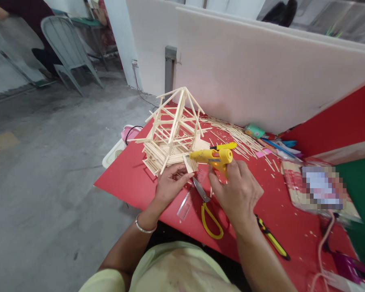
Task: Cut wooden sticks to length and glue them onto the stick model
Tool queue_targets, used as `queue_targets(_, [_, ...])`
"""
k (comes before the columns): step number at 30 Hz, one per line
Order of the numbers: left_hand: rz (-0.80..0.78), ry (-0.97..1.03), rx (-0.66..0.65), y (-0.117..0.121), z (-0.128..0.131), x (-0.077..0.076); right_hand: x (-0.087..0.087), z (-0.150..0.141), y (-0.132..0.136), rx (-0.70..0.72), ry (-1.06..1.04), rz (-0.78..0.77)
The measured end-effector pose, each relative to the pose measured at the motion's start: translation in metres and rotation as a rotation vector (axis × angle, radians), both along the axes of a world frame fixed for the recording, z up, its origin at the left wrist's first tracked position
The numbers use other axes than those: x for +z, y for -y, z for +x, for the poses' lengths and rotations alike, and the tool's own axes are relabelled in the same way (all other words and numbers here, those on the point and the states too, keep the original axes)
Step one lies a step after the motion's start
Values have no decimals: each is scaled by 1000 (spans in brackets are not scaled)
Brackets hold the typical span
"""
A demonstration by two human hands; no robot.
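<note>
A small house model (176, 125) built of thin wooden sticks, with a peaked open roof frame, stands on the red table (130, 178). My left hand (170, 182) is at its front corner, thumb and fingers closed around a small piece of joined sticks (190, 164) at the model's base. Wrapped in my right hand (239, 188) is a yellow glue gun (211, 157), its nozzle pointing left at that corner, close to the sticks. I cannot tell whether the tip touches them. Yellow-handled scissors (205, 207) lie below, between my hands, over a clear ruler (185, 205).
Loose wooden sticks (234, 134) spread along the back wall panel (231, 73). A yellow-black utility knife (272, 237) lies at right, near a bagged stick bundle (292, 182) and a pink cord (322, 247). A chair (65, 48) and other people are at far left.
</note>
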State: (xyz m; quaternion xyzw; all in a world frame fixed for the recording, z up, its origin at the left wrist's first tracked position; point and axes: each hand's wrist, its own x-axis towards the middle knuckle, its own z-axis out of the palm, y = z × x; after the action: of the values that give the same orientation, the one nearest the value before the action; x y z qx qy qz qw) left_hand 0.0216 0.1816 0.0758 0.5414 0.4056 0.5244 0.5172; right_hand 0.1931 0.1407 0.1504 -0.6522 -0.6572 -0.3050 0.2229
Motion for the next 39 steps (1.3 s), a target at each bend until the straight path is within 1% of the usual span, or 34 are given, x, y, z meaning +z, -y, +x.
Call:
queue_targets(6, [5,-15,18,0,1,-3,1,-3,-2,25,-11,12])
queue_targets(12, [5,-55,29,1,-1,-1,2,-5,-1,29,-4,12])
queue_targets(20, [-8,-9,10,1,1,-1,1,-1,5,21,5,8])
queue_targets(28, [7,-36,15,2,-1,1,1,-2,7,28,-3,2])
queue_targets(32, [13,-49,26,1,0,1,2,-2,8,56,1,-20])
queue_targets(37, [-16,-13,2,0,1,0,4,0,12,105,12,-27])
queue_targets(39, [-3,-17,27,0,2,-3,4,0,14,127,6,-37])
